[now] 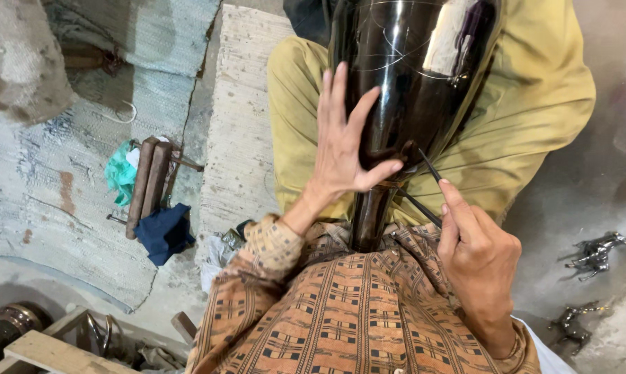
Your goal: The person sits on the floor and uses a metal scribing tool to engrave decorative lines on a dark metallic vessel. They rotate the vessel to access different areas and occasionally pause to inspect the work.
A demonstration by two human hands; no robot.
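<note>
Left hand [344, 142] lies open, fingers spread, on the black vase [403, 76]; right hand [475, 253] pinches a thin engraving tool [430, 167] against it.

The floor [604, 138] is bare grey concrete, dusty and stained. A pale woven mat [240, 125] lies along it, and to the left a worn bluish rug [49, 208]. On the rug rest two brown wooden rods [146, 183] side by side, a green rag [121, 173] touching them and a dark blue cloth [164, 232] just below. At the right, two small shiny metal horse figures [597, 253] lie on the concrete
</note>
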